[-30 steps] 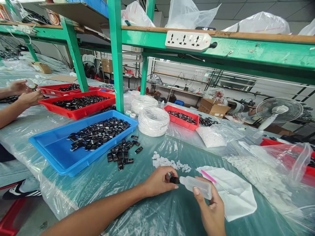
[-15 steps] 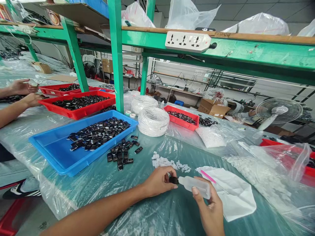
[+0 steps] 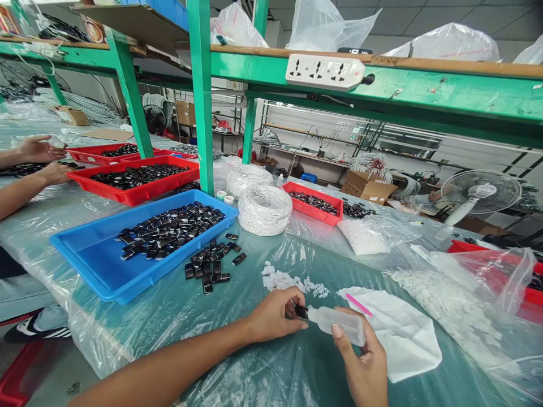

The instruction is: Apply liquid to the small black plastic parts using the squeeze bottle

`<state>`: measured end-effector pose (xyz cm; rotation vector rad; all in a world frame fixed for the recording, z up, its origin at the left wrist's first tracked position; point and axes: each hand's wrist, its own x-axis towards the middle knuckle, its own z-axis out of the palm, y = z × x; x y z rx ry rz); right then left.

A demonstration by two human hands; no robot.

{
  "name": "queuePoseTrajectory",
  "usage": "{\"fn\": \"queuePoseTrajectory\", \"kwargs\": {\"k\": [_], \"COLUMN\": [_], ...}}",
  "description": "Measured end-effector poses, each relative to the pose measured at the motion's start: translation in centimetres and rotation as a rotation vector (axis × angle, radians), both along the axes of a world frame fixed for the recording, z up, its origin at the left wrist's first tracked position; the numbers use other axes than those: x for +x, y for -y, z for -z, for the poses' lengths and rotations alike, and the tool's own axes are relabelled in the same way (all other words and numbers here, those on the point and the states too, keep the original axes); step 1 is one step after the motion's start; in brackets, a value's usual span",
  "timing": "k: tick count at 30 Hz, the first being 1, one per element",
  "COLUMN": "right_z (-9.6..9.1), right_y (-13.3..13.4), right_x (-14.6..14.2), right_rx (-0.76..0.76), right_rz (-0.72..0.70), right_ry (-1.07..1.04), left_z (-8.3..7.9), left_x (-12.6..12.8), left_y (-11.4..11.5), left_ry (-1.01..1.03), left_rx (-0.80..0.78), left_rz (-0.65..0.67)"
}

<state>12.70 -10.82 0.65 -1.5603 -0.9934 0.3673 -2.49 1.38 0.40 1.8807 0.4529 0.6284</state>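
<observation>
With open room between the wrists (image 3: 248, 329)

Pinching one black part (image 3: 301, 311) in the left hand (image 3: 274, 314), at the narrow end of one bottle (image 3: 339, 325) gripped in the right hand (image 3: 363, 356). Bounded left by one blue tray (image 3: 87, 265), right by one white cloth (image 3: 418, 353), ahead by white bits (image 3: 278, 280) and two coils (image 3: 265, 217).

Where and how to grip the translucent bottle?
I'd grip the translucent bottle round its wide body, coming from the right, as the right hand does: the narrow tip points left, toward the black piece in the left hand.
</observation>
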Motion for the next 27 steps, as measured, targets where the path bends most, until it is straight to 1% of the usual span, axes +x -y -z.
{"fn": "queuePoseTrajectory", "kwargs": {"k": [3,7,11,14,17,21,27], "right_z": [0.1,0.1,-0.8,-1.6,-2.1,-2.2,-2.0], "right_y": [0.0,0.0,0.0,0.1,0.0,0.0,0.0], "right_x": [0.1,0.2,-0.4,-1.0,-1.1,-1.0,-1.3], "right_rx": [0.0,0.004,0.0,-0.007,-0.002,0.003,0.008], "right_rz": [0.028,0.023,0.009,0.033,0.065,0.105,0.1], "right_ry": [0.009,0.008,-0.031,-0.089,-0.13,-0.151,-0.115], "left_z": [-0.2,-0.5,-0.8,-0.9,-1.0,-1.0,-1.0], "left_x": [-0.1,-0.2,-0.3,-0.3,-0.3,-0.3,-0.3], "left_y": [0.1,0.1,0.1,0.1,0.1,0.0,0.0], "left_ry": [0.007,-0.061,-0.108,-0.126,-0.11,-0.088,-0.091], "left_rx": [-0.014,0.048,0.08,0.104,0.129,0.109,0.126], "left_rz": [0.018,-0.005,-0.007,0.025,0.026,0.003,-0.002]}}
